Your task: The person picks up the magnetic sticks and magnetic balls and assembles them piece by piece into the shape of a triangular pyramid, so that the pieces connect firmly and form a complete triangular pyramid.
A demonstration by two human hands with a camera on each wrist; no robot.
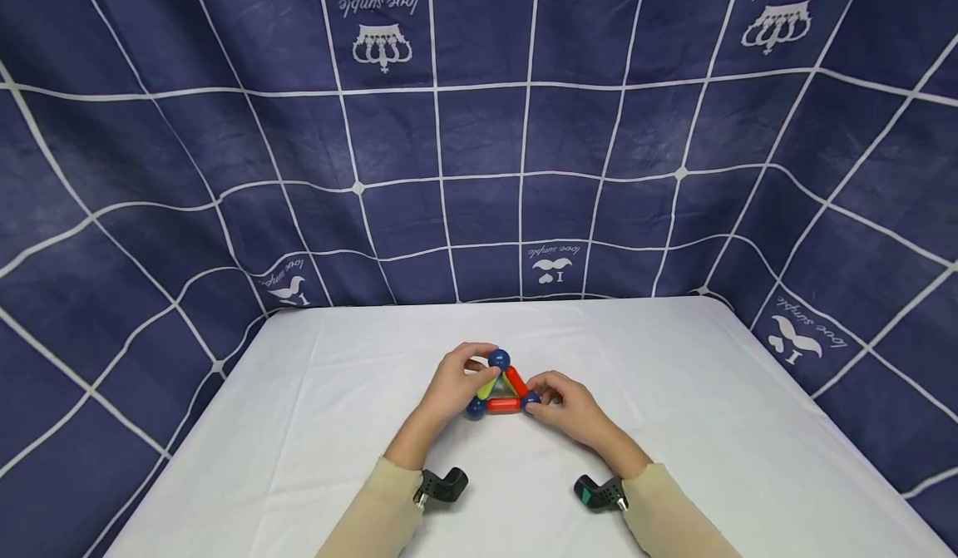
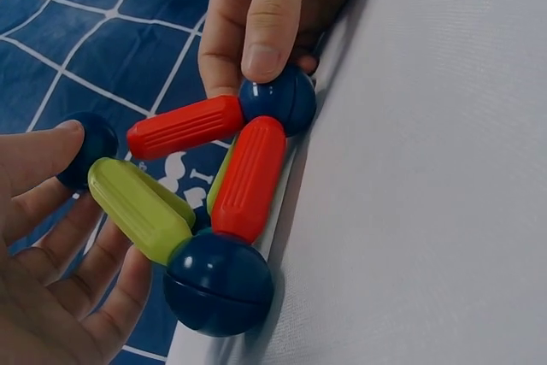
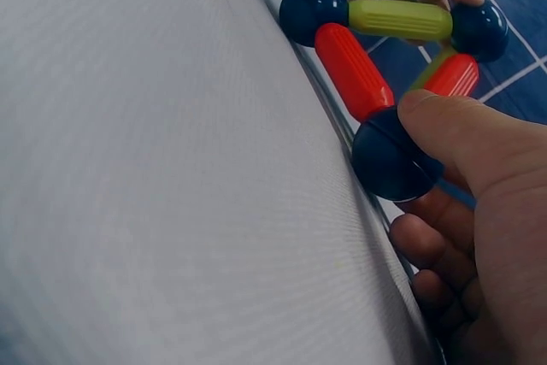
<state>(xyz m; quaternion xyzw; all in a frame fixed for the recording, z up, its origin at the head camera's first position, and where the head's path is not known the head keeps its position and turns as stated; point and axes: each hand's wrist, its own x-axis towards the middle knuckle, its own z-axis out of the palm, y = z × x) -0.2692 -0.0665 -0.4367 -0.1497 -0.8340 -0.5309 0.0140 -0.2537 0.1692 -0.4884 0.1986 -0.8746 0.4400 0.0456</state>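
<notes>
A frame of blue balls joined by red and yellow-green ribbed rods is held by both hands over the white table. My left hand (image 1: 456, 379) pinches the top blue ball (image 2: 89, 150) between thumb and fingers. With thumb and fingertips, my right hand (image 1: 565, 404) grips the right blue ball (image 3: 395, 156). A red rod (image 1: 503, 405) joins that ball to the front-left blue ball (image 2: 218, 284). From there a yellow-green rod (image 2: 141, 209) rises to the top ball. Another red rod (image 2: 184, 127) slants from the right ball, its end close to the top ball. More yellow-green rods are partly hidden behind.
A white cloth covers the table (image 1: 337, 425). Behind and at both sides hangs a dark blue curtain (image 1: 479, 134) with white grid lines. Black wrist devices (image 1: 441, 486) sit at both sleeve cuffs.
</notes>
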